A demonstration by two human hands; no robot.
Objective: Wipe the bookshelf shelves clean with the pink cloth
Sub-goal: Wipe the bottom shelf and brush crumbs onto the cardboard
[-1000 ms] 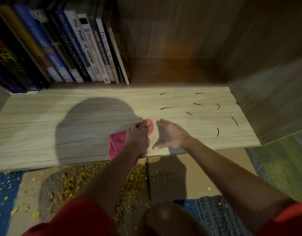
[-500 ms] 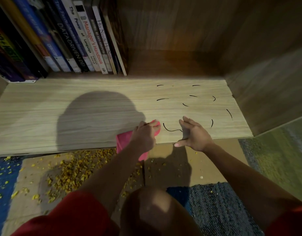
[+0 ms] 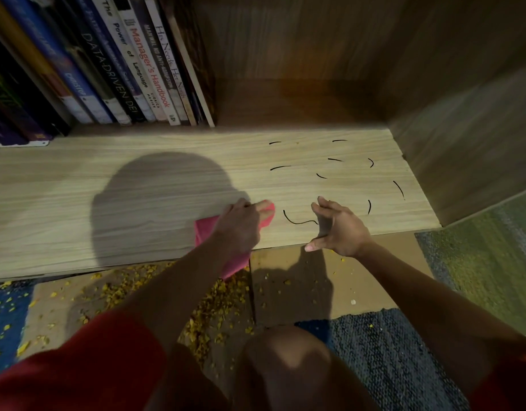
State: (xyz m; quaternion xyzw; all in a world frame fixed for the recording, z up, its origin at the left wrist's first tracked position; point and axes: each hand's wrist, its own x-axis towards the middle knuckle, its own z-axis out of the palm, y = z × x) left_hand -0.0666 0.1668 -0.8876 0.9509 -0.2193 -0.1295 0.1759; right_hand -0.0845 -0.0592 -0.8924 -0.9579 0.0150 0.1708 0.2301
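left hand [image 3: 238, 229]: fingers grasping crumpled pink cloth [image 3: 206, 234] | right hand [image 3: 341, 229]: fingers released, moved aside | black wavy mark [image 3: 298, 222] now uncovered on pale wooden shelf [image 3: 137, 188] | probably wiped next

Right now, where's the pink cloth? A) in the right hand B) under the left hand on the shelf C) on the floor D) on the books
B: the left hand holds the pink cloth down on the shelf; the right hand is spread and holds nothing.
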